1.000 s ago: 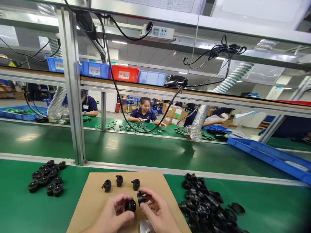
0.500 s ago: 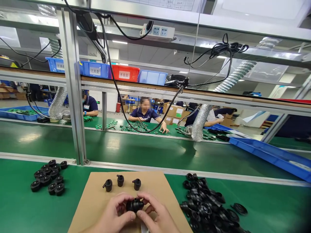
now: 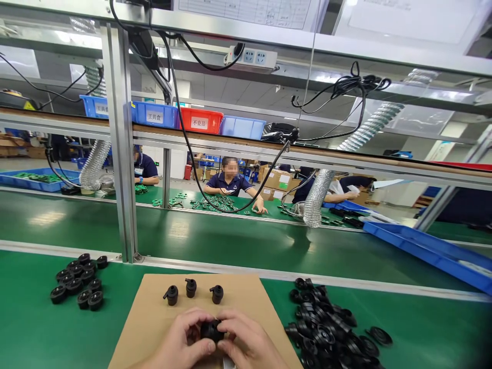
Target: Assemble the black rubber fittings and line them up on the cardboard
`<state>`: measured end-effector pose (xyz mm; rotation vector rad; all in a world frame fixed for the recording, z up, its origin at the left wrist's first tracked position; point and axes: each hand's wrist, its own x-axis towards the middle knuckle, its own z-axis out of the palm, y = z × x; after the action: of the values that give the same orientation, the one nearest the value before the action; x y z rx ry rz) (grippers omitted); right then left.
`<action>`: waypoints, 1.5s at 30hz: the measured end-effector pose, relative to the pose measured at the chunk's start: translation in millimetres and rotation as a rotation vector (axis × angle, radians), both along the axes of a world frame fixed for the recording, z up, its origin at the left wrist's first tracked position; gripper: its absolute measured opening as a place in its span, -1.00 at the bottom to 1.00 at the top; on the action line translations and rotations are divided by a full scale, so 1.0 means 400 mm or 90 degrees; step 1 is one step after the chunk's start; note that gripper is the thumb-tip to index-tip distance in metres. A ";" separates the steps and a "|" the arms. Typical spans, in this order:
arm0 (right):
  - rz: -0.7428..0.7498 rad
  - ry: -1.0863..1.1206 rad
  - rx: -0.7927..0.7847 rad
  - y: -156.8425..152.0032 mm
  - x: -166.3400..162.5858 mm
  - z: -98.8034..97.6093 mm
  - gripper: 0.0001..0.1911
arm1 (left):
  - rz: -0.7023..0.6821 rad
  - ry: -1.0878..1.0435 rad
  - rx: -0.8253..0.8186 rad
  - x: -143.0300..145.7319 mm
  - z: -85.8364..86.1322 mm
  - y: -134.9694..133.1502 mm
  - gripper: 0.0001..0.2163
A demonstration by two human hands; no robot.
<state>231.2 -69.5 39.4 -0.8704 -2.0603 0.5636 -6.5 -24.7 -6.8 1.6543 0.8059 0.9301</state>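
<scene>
Since a second ago, two separate pieces now pressed into one black plastic part [image 3: 211, 330], bottom centre over cardboard sheet [image 3: 154, 318]. Left hand [image 3: 180, 346] and right hand [image 3: 246, 346] both curled closed, pinching it. Likely light, rigid, smooth; grip by outer rims.

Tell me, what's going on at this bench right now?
A person's left hand and right hand together pinch one small black plastic part over a cardboard sheet. Three similar assembled pieces stand in a row on the sheet. A small cluster of black parts lies to the left, a bigger heap to the right. Other people work across the conveyor.
</scene>
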 end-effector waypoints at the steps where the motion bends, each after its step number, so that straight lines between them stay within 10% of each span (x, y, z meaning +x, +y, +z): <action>1: 0.001 -0.001 0.002 0.000 0.001 0.001 -0.65 | 0.003 0.000 0.003 0.000 0.000 0.000 -0.52; 29: -0.030 -0.089 0.148 0.008 0.002 -0.025 -0.73 | -0.002 -0.082 -0.108 -0.015 -0.065 0.019 -0.43; 45: -0.057 -0.129 -0.025 -0.017 -0.008 0.007 -0.62 | 0.015 -0.116 -0.083 -0.003 -0.044 0.004 -0.39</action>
<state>228.0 -76.2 42.3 -1.0743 -2.1841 0.4862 -7.9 -23.1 -24.2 1.4279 0.7478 1.0072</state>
